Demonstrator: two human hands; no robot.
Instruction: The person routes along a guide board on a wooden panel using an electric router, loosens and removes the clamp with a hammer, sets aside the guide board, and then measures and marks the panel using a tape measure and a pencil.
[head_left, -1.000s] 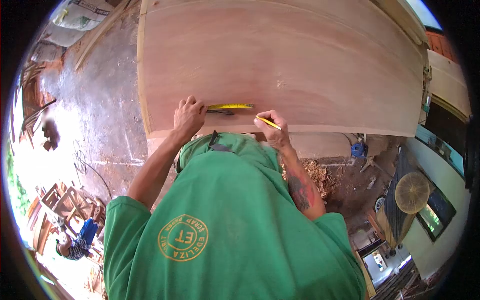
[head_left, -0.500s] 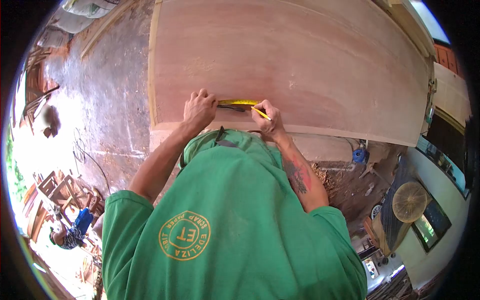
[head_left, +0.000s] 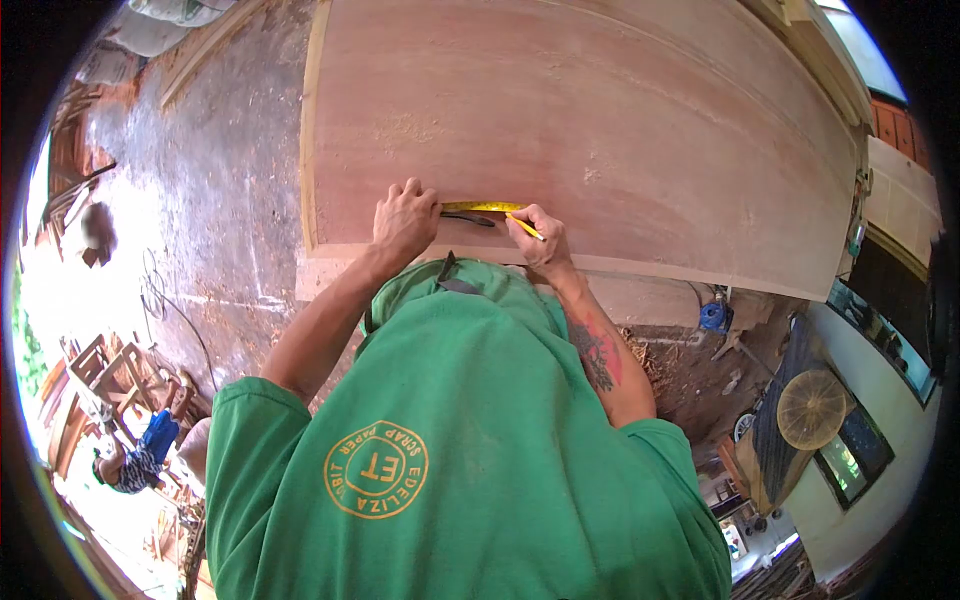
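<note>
A yellow tape measure blade [head_left: 482,206] lies across the reddish-brown wooden panel [head_left: 460,110], close to its near edge. At the blade's left end is my left hand [head_left: 405,220], with its fingers closed on the tape. My right hand [head_left: 540,238] grips a yellow pencil [head_left: 526,228] near the blade's right end, its tip pointing up and left towards the tape. Just below the blade, a thin dark curved object [head_left: 468,219] rests on the panel; I cannot make out its kind.
Pale strips [head_left: 308,130] border the panel. A blue tool [head_left: 716,316] sits by its near right side. On the left, a cable [head_left: 190,325] lies on the floor, and another person [head_left: 135,465] is near wooden frames. A round mesh cover [head_left: 813,411] stands at right.
Both hands and the tape appear slightly further right, as the whole view has shifted a little. The grip on tape and pencil looks the same.
</note>
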